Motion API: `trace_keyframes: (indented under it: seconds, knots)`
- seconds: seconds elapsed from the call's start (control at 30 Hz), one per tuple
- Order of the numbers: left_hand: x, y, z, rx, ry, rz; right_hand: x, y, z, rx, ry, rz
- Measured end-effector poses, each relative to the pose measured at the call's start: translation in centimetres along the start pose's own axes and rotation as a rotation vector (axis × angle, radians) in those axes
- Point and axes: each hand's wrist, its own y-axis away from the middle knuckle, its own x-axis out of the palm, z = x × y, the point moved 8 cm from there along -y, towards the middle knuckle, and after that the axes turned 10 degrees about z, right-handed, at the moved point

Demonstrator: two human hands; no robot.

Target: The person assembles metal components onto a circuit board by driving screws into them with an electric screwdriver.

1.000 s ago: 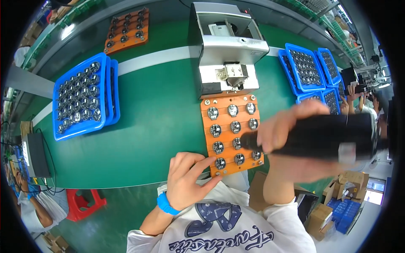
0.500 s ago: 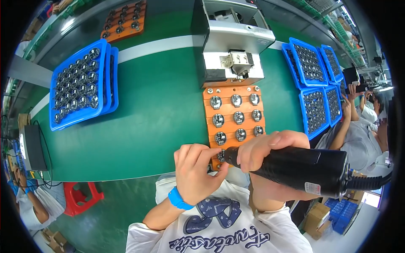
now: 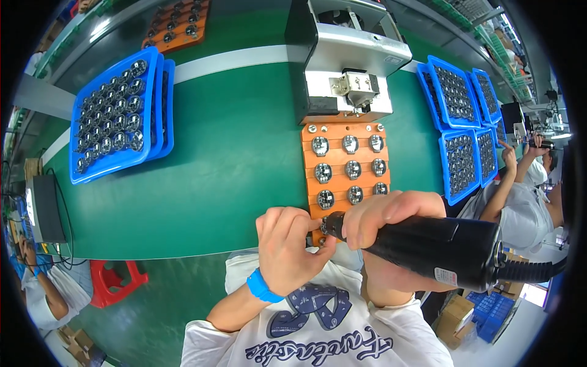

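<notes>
My right hand (image 3: 391, 226) is wrapped round a black electric screwdriver (image 3: 437, 248), its tip pointing left and down at the near-left seat of an orange fixture board (image 3: 337, 156). In that seat is a small round circuit-board part (image 3: 324, 225), partly hidden by the tip and my fingers. My left hand (image 3: 287, 244), with a blue band at the wrist, pinches at this part with thumb and forefinger. Several more round parts, such as a silvery one (image 3: 350, 144), sit in rows on the fixture. My right hand hides the near-right seats.
Just beyond the fixture stands a metal machine (image 3: 348, 67). Stacked blue trays (image 3: 148, 137) of round parts lie at the left, more blue trays (image 3: 448, 189) at the right. Another orange board (image 3: 174, 41) is at the back. A co-worker's arm (image 3: 498, 189) is at the far right; a red stool (image 3: 116, 284) stands lower left.
The whole view has shifted slightly, so the fixture and machine appear a little further right. Both hands and the screwdriver stay at the same near-left seat.
</notes>
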Motion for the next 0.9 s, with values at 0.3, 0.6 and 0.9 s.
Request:
trace_keyframes:
  seconds: [0.3,0.6,0.9]
  knots:
    - [-0.3,-0.2,-0.6,0.051,-0.029,0.002,0.6,0.3,-0.1,0.055,0.125,-0.030]
    - [-0.1,0.0,-0.9,0.061,-0.070,-0.027,-3.1,-5.0,4.4,-0.141,0.150,-0.091]
    - [-0.1,-0.3,-0.8,0.058,-0.071,-0.025,-6.3,-14.7,1.2,-0.142,0.474,-0.258]
